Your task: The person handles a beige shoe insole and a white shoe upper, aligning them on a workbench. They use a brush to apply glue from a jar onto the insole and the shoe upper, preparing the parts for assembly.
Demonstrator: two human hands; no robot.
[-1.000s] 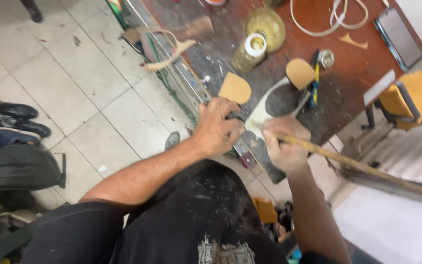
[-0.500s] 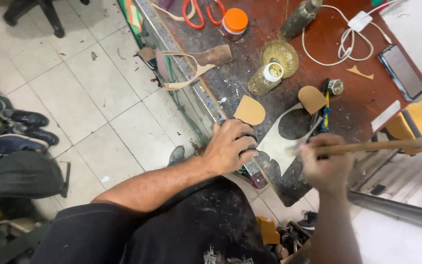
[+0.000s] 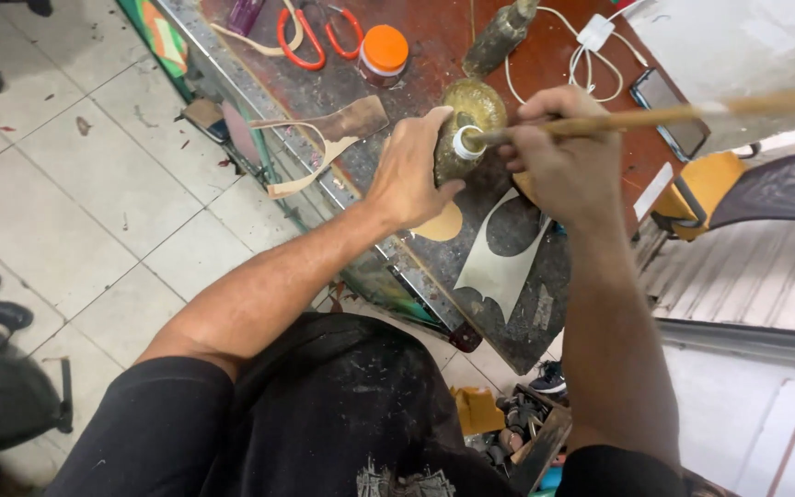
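One glue-crusted pot point(image 3: 467, 129) stands on the bench point(image 3: 324, 87), and everything else is placed from it. The left hand point(image 3: 411, 170) is curled around the pot's near side, gripping it. The right hand point(image 3: 558, 156), just right of the pot, is clenched on one long wooden stick point(image 3: 655, 115) whose tip sits in the pot's white mouth. Beyond the pot lie one pair of red scissors point(image 3: 310, 37) and one orange-lidded jar point(image 3: 383, 51). One pale cut leather piece point(image 3: 499, 262) lies nearer the person than the pot.
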